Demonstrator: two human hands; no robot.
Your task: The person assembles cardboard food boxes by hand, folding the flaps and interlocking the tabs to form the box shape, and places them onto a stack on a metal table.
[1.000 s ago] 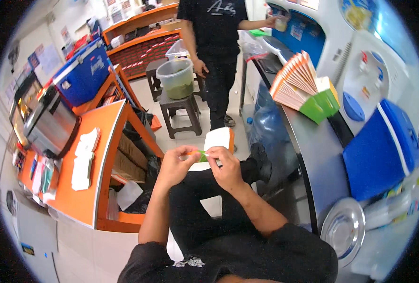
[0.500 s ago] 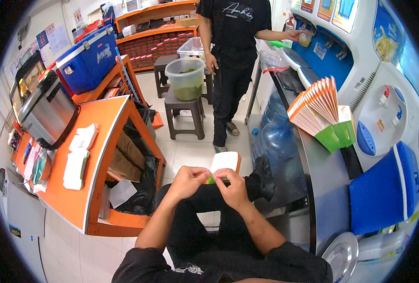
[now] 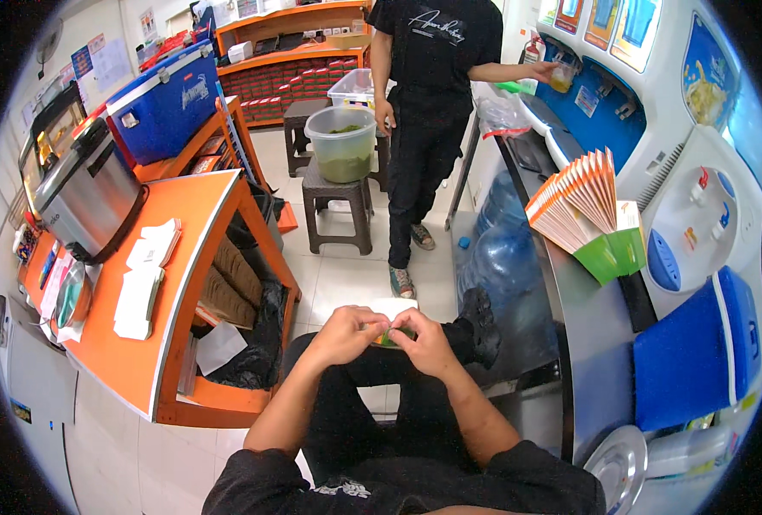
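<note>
I see the left hand (image 3: 345, 336) and right hand (image 3: 426, 345) pinching a green-and-orange piece (image 3: 388, 338) above the lap (image 3: 346, 390), near centre. Its edges look mostly hidden, but uneven tugging could tear it.

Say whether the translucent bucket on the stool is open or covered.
Open: no lid covers the translucent bucket, and green contents show inside its rim.

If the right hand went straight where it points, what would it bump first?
The right hand would probably bump the left hand; they look almost touching, though depth is unclear.
</note>
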